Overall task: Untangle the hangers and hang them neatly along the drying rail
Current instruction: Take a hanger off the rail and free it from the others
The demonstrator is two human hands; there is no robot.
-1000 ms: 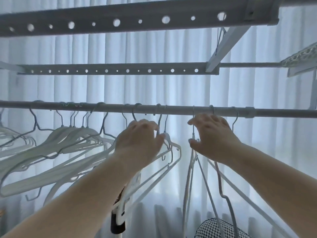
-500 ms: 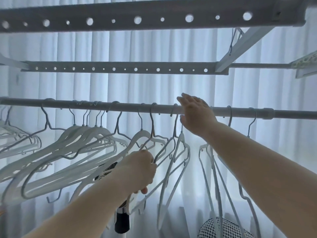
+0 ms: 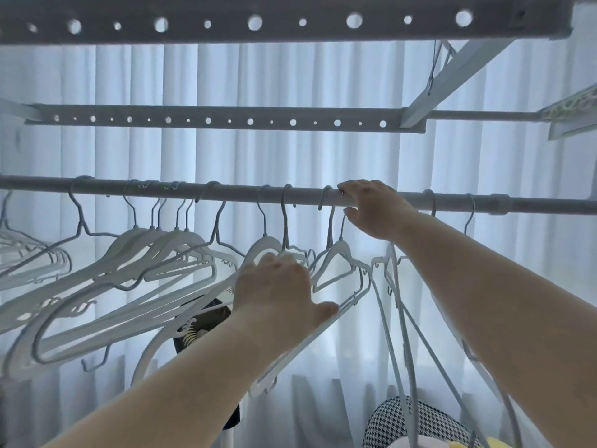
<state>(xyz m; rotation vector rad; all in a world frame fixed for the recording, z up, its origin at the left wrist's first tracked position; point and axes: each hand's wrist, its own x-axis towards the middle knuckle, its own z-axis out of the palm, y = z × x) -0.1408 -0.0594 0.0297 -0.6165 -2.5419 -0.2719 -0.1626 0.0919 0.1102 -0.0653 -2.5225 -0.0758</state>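
Observation:
A grey drying rail (image 3: 226, 193) runs across the view with several white and grey hangers hooked on it. My right hand (image 3: 374, 208) is up at the rail, fingers over it and pinching the hook of a white hanger (image 3: 339, 257). My left hand (image 3: 277, 292) is lower, closed around the arm of a white hanger (image 3: 265, 245) in the middle group. A bunch of overlapping hangers (image 3: 135, 273) hangs tilted on the left. Thin hangers (image 3: 400, 318) dangle under my right forearm.
Two perforated grey bars (image 3: 226, 119) of the rack cross above the rail. White curtains (image 3: 290, 76) fill the background. A black item (image 3: 200, 324) hangs behind the hangers, and a houndstooth-patterned object (image 3: 394, 421) sits at the bottom right.
My left hand dropped from the hooks to a hanger arm, then rose a little. My right hand went up from below the rail onto it and now pinches a hook.

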